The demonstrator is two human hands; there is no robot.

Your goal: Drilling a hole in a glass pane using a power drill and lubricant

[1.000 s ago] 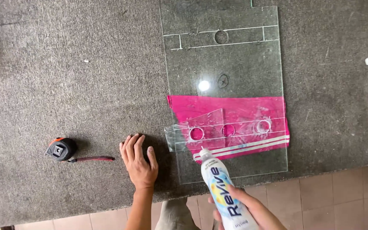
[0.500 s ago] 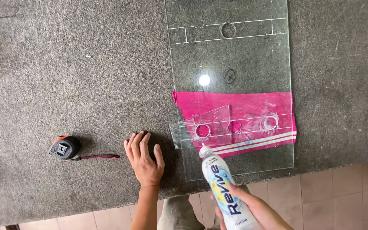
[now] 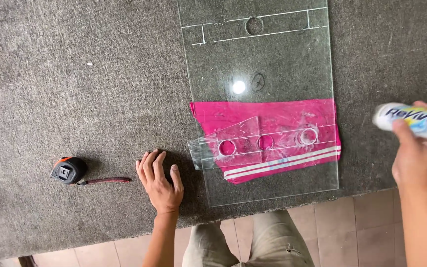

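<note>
Two bare hands are seen from above over a dark grey felt-covered table [image 3: 75, 74]. The left hand [image 3: 160, 182] is laid flat, palm down, with its fingers spread and nothing gripped, on the felt just left of a large clear glass sheet [image 3: 263, 64]. The right hand [image 3: 413, 153] is held off the table's right side, above the tiled floor [image 3: 352, 237], and is closed around a white spray can [image 3: 413, 120] with coloured print, which is kept roughly level with its tip pointing left toward the glass. The glass sheet is lying flat on the table, with drilled round holes and scribed lines marked on it, and a bright light spot is reflected near its middle. A pink cloth [image 3: 273, 116] with white stripes is seen at the sheet's lower half, and a smaller clear piece [image 3: 226, 146] is resting at its left edge. An orange and black tape measure [image 3: 68, 169] is placed well left of the left hand.
</note>
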